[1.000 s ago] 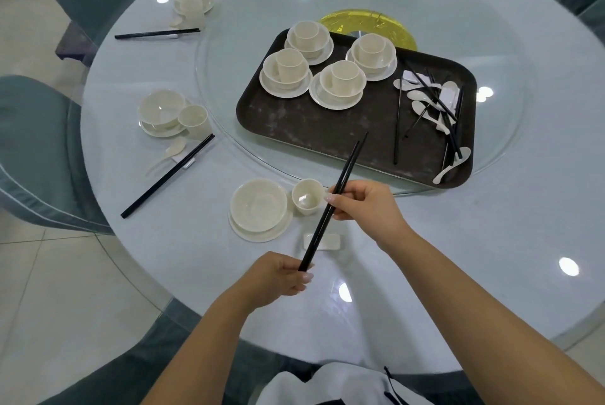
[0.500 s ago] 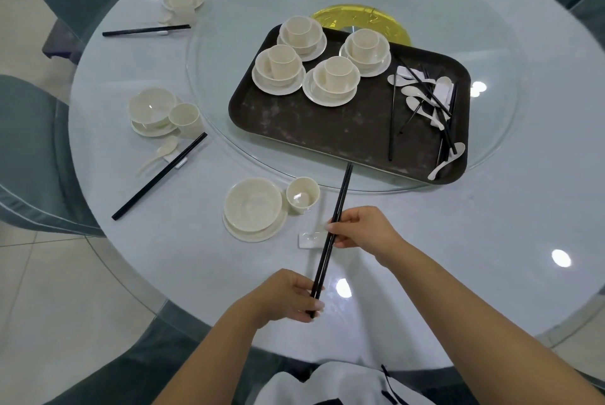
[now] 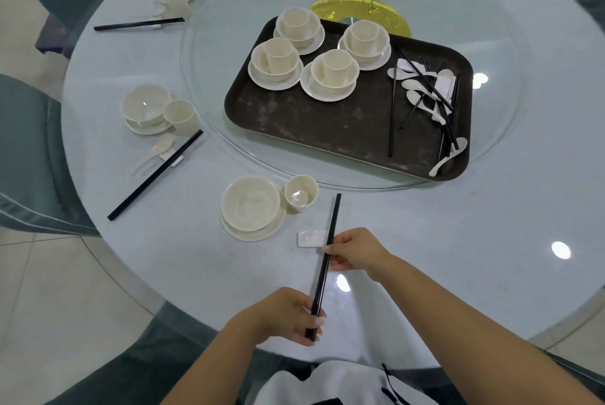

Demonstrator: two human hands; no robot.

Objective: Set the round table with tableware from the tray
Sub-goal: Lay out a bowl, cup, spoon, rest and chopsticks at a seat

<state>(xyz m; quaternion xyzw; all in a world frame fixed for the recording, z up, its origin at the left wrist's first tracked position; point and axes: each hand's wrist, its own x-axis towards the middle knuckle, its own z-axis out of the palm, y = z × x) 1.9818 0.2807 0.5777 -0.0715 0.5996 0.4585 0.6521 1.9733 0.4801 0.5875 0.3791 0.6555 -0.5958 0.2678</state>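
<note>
Near the round table's point(image 3: 491, 241) near edge, the bowl on its plate point(image 3: 251, 208) and cup point(image 3: 301, 192) are set. The left hand point(image 3: 288, 314) pinches the chopsticks' point(image 3: 329, 244) butt end. The right hand point(image 3: 355, 252) grips them midway, apparently to lay them square on the white rest point(image 3: 311, 238) beside the cup.

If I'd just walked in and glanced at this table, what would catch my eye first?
Probably the two hands at the near edge, the left hand and right hand holding black chopsticks over a small white rest. Behind them, a dark tray on the glass turntable carries four stacked cup-and-bowl sets at its far left and a jumble of spoons and chopsticks at its right.
</note>
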